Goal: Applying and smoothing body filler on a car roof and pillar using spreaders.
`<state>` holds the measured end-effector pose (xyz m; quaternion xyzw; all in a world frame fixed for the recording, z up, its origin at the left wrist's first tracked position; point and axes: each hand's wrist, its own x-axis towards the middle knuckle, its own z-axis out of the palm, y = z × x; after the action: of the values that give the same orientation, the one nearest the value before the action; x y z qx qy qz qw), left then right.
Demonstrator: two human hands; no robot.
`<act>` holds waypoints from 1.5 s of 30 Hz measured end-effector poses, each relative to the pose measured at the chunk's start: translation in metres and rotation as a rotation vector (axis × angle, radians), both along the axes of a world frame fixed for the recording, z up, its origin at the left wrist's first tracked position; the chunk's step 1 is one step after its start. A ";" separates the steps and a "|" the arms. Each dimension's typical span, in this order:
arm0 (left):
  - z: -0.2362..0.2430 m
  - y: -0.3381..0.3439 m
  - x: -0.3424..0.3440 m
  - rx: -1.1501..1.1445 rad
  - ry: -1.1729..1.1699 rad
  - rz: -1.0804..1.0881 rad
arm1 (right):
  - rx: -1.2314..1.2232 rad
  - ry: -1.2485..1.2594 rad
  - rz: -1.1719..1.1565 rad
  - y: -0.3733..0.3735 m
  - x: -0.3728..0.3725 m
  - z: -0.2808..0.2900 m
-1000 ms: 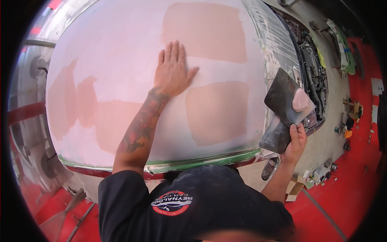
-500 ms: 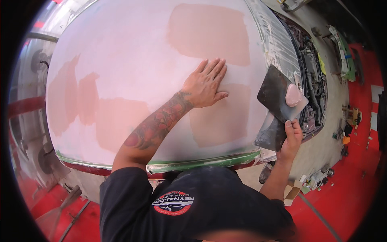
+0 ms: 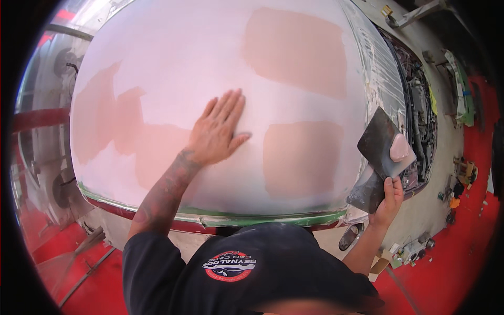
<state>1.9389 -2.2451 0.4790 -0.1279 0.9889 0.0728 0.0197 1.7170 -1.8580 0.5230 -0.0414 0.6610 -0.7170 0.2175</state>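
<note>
My left hand (image 3: 219, 127) lies flat on the car roof (image 3: 252, 113), fingers stretched out and thumb apart, holding nothing. The roof is pale and sanded-looking, with several tan-pink filler patches. One squarish patch (image 3: 303, 159) lies to the right of this hand; a larger patch (image 3: 295, 51) is farther off to the right. Off the roof's right edge, my right hand (image 3: 387, 203) pinches two dark, flat filler plates (image 3: 379, 137) by their near corners, fanned apart. A rounded lump of pink body filler (image 3: 400, 147) sits on the upper plate.
The windshield area (image 3: 379, 65) beside the roof has a streaked, shiny covering. Beyond it lies an exposed engine bay (image 3: 420, 113). A green-and-red edge (image 3: 262, 219) runs along the near side. An open cardboard box (image 3: 380, 265) and scattered tools stand on the floor at right.
My left hand has slid left and a little nearer across the roof, away from the squarish patch. The view has shifted slightly. My right hand keeps its hold on the plates.
</note>
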 end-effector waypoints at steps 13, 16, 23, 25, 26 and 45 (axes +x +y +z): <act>-0.024 -0.239 -0.084 -0.081 -0.005 0.606 | -0.005 0.055 0.108 -0.056 -0.006 0.003; -0.026 -0.204 -0.054 -0.106 -0.002 0.546 | -0.025 0.033 0.121 -0.063 -0.002 0.002; -0.010 -0.104 0.025 -0.068 0.044 0.482 | -0.086 0.020 0.253 -0.104 0.014 0.000; -0.002 -0.071 0.041 -0.005 0.047 0.481 | -0.111 0.013 0.276 -0.127 0.022 0.003; 0.005 -0.053 0.047 0.031 0.009 0.491 | -0.126 0.011 0.307 -0.139 0.027 0.005; 0.056 -0.035 0.074 1.383 1.782 0.976 | -0.306 1.033 0.808 -0.341 0.055 0.051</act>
<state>2.0130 -2.2802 0.5348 -0.3525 0.2585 0.6435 -0.6283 1.7718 -2.1995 0.5743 -0.6537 0.5035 -0.5529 0.1161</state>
